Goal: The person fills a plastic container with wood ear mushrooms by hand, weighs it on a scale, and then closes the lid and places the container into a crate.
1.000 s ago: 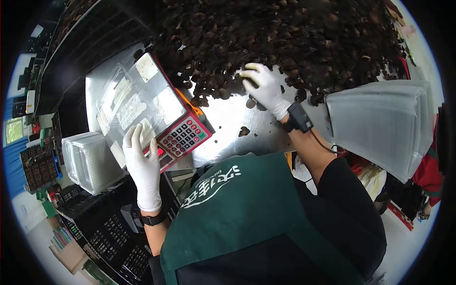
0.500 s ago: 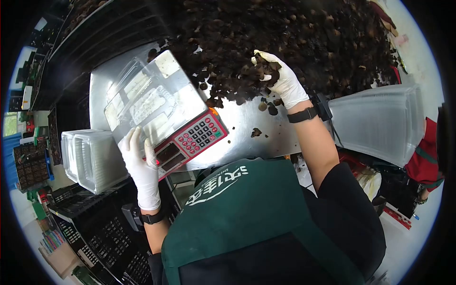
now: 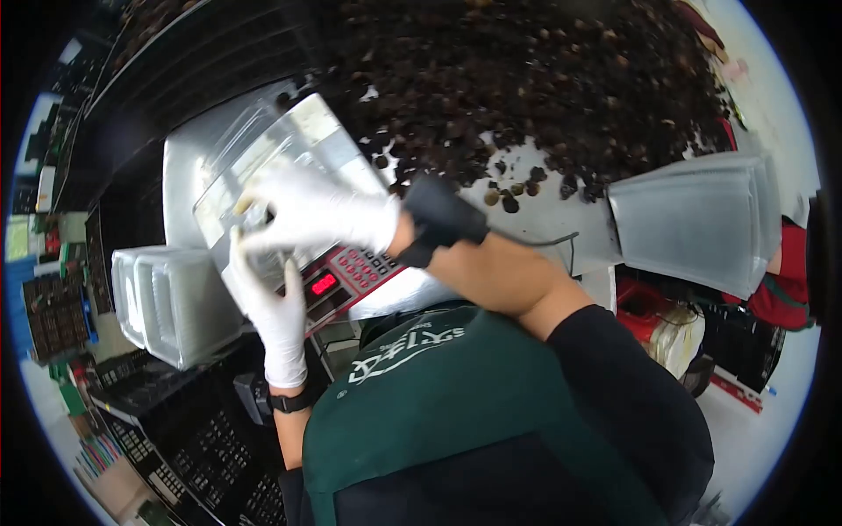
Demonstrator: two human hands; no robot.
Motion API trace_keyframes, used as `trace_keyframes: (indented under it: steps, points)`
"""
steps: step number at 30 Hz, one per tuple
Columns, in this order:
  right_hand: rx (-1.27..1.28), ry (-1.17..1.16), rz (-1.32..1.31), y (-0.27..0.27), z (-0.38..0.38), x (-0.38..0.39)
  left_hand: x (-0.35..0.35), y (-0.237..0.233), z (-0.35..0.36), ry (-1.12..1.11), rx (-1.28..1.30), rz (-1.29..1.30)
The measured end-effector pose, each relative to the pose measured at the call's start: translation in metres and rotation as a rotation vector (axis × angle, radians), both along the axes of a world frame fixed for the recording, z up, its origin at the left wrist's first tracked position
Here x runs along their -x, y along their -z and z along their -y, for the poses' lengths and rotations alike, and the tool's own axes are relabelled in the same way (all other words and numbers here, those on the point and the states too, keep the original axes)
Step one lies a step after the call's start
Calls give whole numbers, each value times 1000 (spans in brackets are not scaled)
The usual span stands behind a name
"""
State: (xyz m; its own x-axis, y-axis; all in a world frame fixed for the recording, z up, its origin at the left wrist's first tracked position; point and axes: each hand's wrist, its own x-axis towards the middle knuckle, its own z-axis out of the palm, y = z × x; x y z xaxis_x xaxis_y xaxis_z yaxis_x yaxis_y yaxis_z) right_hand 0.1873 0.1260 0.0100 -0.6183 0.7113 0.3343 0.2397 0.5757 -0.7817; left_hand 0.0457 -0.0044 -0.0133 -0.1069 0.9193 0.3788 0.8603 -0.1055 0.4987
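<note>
My right hand point(image 3: 307, 210), in a white glove and smeared by motion, hangs over a clear plastic box point(image 3: 221, 213). Its fingers curve toward the left, and a small dark patch shows between them; whether they hold anything, I cannot tell. The box lies on the metal pan point(image 3: 329, 138) of a red electronic scale point(image 3: 361, 276) with lit red digits. At the box's near edge is my gloved left hand point(image 3: 270, 307), thumb and fingers spread apart. Dark brown mushroom-like pieces point(image 3: 526, 96) cover the far part of the metal table.
Stacks of clear plastic boxes point(image 3: 180, 302) stand at the left, and another stack of clear containers point(image 3: 688, 223) at the right. A few loose mushroom-like pieces point(image 3: 510, 203) lie near the heap's edge. Black crates point(image 3: 202, 456) are at lower left. A person in red point(image 3: 789, 289) is at the far right.
My right hand has moved left from the heap, where it held dark mushroom-like pieces, to above the box. My left thumb and fingers have spread apart. The scale's digits now show clearly.
</note>
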Motion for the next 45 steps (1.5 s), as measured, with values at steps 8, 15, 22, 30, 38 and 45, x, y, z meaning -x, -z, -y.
trace_keyframes:
  steps: [8, 15, 22, 30, 38, 45]
  points:
    - [-95, 213, -70, 36, 16, -130, -13, -4, -3, -13, 51, -68]
    - [-111, 510, 420, 125, 37, -228, -19, -11, -1, -52, 148, 0]
    - [-249, 373, 538, 129, 1, -180, -21, -9, 0, -42, 134, -56]
    - [-284, 533, 101, 144, -4, -204, -21, -7, 0, -31, 89, -155]
    - [860, 480, -332, 95, -35, -213, -16, -7, 0, -18, 54, -108]
    - [1158, 17, -698, 32, -60, -167, -17, -12, -2, 25, 6, -9]
